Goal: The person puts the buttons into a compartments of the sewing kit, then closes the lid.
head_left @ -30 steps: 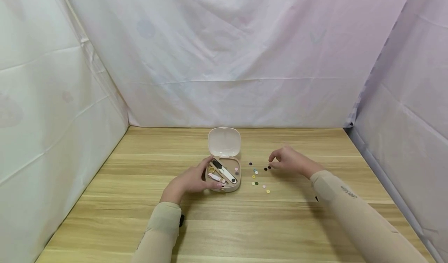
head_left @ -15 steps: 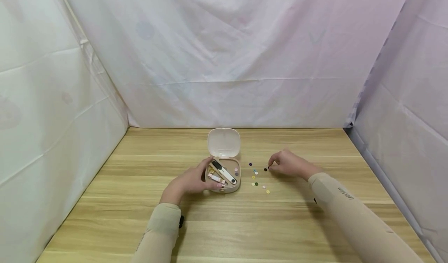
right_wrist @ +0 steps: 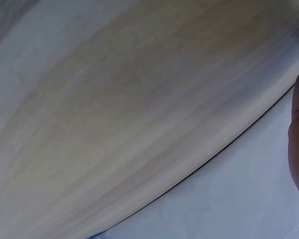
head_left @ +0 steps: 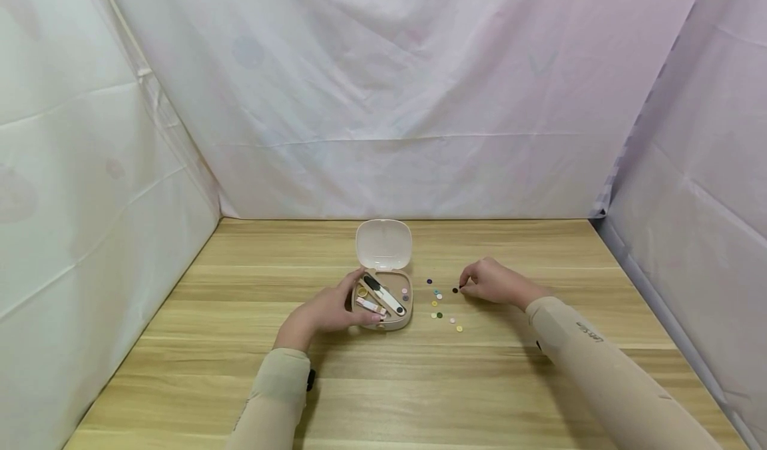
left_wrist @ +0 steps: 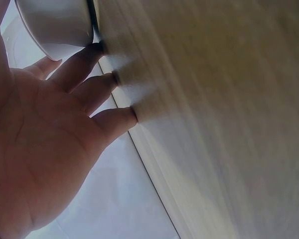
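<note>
An open beige sewing box [head_left: 392,325] stands on the wooden table, its lid [head_left: 383,245] tipped back. My left hand [head_left: 328,307] holds the box from the left, thumb at its front and fingers along its far left side. In the left wrist view, the other fingertips of that hand [left_wrist: 50,134] rest on the table. Inside the box lie white-and-black thread snips [head_left: 386,295], a yellow ring-shaped item [head_left: 362,292], a small printed strip [head_left: 370,304] and a pink button [head_left: 404,291]. My right hand [head_left: 494,281] pinches a small black button at the table; fingers mostly cover it.
Several loose buttons lie between box and right hand: black [head_left: 455,290], dark blue [head_left: 429,281], white [head_left: 439,297], green [head_left: 440,315], pink [head_left: 452,320], yellow [head_left: 459,329]. White cloth [head_left: 383,104] hangs behind the table and on both sides.
My right hand has shifted slightly left and down onto a black button, and its fingertips have closed on it. The left hand and the box have stayed put.
</note>
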{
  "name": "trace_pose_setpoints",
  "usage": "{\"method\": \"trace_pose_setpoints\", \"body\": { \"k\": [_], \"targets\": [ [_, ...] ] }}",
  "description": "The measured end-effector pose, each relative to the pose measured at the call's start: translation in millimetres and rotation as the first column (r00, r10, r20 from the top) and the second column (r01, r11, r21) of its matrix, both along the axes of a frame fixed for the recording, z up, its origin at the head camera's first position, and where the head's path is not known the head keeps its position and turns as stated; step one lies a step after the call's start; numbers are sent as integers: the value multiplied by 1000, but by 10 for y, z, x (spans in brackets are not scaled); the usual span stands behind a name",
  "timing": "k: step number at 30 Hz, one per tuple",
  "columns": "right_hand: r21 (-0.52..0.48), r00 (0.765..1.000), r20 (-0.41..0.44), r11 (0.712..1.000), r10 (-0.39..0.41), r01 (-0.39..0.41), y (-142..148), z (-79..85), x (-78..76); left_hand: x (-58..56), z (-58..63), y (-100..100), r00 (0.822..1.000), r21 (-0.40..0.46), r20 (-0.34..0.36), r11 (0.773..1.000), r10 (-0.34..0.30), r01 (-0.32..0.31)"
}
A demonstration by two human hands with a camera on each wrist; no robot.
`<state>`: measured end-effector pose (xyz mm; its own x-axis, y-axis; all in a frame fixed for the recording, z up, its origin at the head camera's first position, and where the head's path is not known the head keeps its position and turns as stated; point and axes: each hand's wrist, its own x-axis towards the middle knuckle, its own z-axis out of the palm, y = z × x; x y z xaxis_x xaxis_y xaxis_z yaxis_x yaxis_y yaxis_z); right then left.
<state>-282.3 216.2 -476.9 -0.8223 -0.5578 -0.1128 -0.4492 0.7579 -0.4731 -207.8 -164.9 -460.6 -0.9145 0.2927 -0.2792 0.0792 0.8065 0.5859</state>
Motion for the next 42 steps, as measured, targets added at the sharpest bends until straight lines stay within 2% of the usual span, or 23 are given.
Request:
{"method": "trace_pose_setpoints", "body": {
  "k": [11,18,30,35,42],
  "targets": [
    [-16,1000,-8,1000,-12,11,-2,7,9,3,-3,-5,1000,7,-4,1000,-9,9],
    [-31,1000,-28,1000,2,-3,10,-13,-5,-1,-3,-4,1000,11,-3,1000,-7,7],
    [-60,999,-26,998,-23,21,36,-82,-12,14,0,-6,1000,5,-3,1000,-11,11],
    [-79,999,-22,996,-40,39,11,-50,-8,17,5,1,1000,11,1,1000,-10,10],
    [-84,999,-48,996,-25,20,-100,34,-33,7,5,1,1000,16,8,1000,-11,11]
  ]
}}
